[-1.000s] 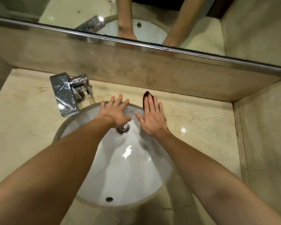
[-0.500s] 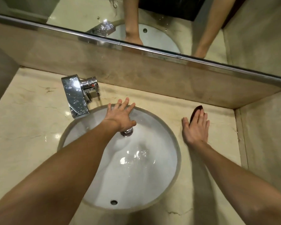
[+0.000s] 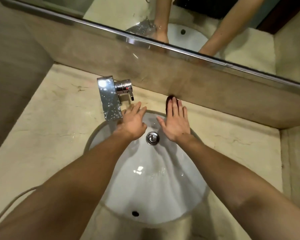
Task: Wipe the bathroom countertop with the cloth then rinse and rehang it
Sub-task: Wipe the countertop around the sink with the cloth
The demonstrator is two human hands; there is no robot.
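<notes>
- Up near the middle of the frame, the right hand lies flat with its fingers spread apart, pressing down on a dark cloth.
- Only a thin dark edge of the cloth shows, along the left side of the fingers and past the fingertips; the rest is hidden under the palm.
- That cloth sits on the strip of tabletop between the far rim of the sink and the stone backsplash, its top edge touching the foot of the backsplash.
- Left of it, the left hand is open too, fingers loosely fanned and holding nothing, resting on the far-left rim of the sink just beside the spout of the chrome faucet.
- Water spots dot the faucet, which stands in the upper-middle-left of the frame with its lever pointing right.
- Between the two wrists, low in the white basin, sits the round metal drain plug; the basin surface around it looks wet and glossy.
- An overflow hole shows near the bottom edge of the basin.
- Across the top of the frame, a mirror with a chrome lower edge reflects both forearms and part of the sink.
- At lower left, a pale cord curves over the cream marble.
</notes>
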